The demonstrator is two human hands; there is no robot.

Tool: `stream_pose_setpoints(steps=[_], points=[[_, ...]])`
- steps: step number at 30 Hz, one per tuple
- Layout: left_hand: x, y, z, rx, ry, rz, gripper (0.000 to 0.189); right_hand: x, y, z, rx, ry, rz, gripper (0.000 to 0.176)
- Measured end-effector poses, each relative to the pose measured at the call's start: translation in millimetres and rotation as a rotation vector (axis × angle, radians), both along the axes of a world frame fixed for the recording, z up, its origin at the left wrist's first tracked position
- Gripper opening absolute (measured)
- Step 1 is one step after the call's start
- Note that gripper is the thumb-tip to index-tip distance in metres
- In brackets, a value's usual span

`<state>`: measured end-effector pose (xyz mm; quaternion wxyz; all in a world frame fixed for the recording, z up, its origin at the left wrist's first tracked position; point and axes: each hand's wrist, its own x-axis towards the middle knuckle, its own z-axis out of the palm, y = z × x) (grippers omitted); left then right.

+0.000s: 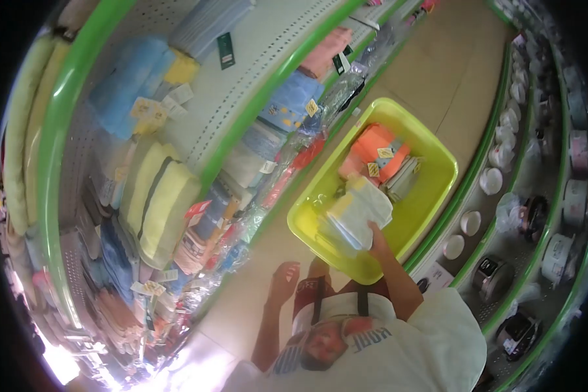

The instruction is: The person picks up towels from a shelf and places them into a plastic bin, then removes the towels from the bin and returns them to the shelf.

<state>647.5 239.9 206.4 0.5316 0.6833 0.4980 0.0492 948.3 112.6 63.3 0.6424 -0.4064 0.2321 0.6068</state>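
Note:
My right hand [375, 243] reaches over the near side of a yellow-green basket [431, 153], its fingers closed on a pale white-and-blue folded towel [362, 210] inside it. Beyond that towel lie an orange folded towel [380, 151] with tags and a greyish folded cloth [405, 178]. My left hand [283, 281] hangs to the left of the basket, near my leg, holding nothing, its fingers loosely apart.
Green-edged shelves on the left hold a yellow-and-grey towel [166, 209], a blue towel [127, 81] and several plastic-wrapped packs. Shelves on the right carry white round containers [491, 180] and dark boxed items [517, 333]. Tiled floor [454, 59] runs between them.

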Motion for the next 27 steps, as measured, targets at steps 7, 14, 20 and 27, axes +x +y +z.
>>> stream_pose_setpoints(steps=[7, 14, 20, 27], points=[[68.8, 49.4, -11.9, -0.053, -0.169, 0.040, 0.019, 15.1, -47.0, 109.6, -0.007, -0.078, 0.015, 0.061], [131.7, 44.0, -15.1, -0.964, -0.612, 0.123, 0.048, 28.5, -76.5, 165.6, 0.165, -0.126, -0.015, 0.053], [165.2, 15.3, 84.2, -1.154, -0.566, 0.197, 0.053, 40.9, -79.9, 197.1, 0.064, -0.213, 0.035, 0.056], [171.2, -15.6, 124.8, -1.100, -0.618, 0.321, 0.049, 68.6, -105.6, 208.2, 0.094, -0.184, 0.093, 0.070]])
